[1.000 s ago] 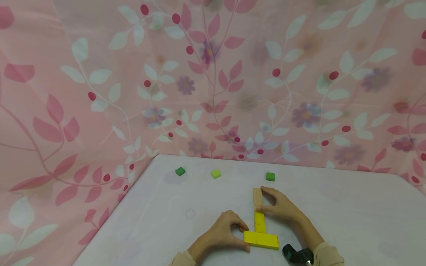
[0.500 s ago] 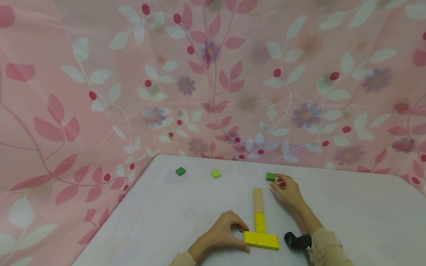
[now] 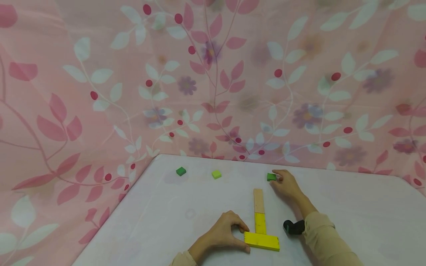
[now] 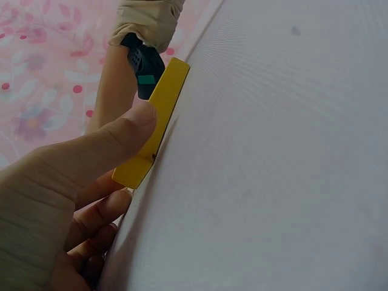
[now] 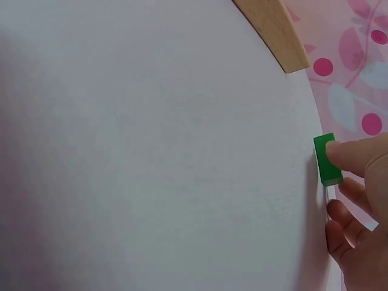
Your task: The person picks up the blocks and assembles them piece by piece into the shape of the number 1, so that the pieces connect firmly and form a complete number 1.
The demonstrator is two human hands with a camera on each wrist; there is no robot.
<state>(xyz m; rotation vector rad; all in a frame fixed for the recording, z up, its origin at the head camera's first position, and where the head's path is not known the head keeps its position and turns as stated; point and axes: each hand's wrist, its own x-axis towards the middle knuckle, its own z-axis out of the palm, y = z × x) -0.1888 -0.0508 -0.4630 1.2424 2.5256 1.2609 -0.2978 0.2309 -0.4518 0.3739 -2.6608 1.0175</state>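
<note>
My left hand (image 3: 223,232) holds the left end of a long yellow block (image 3: 262,241), thumb on its near side. In the left wrist view the thumb lies along the yellow block (image 4: 160,115). Behind it a shorter yellow block (image 3: 260,223) and a plain wooden block (image 3: 258,201) run end to end away from me, forming an upside-down T. My right hand (image 3: 287,184) pinches a small green block (image 3: 271,177) at the back of the table. The right wrist view has the thumb on the green block (image 5: 326,163); its far side is hidden.
A dark green block (image 3: 181,171) and a light green block (image 3: 216,174) lie on the white table (image 3: 166,210) at the back left. A black device (image 3: 293,227) sits at the right wrist. Floral cloth (image 3: 213,81) hangs behind the table.
My right hand has left the plain wooden block, moved back and slightly right, and taken hold of the small green block. The left hand has stayed on the long yellow block.
</note>
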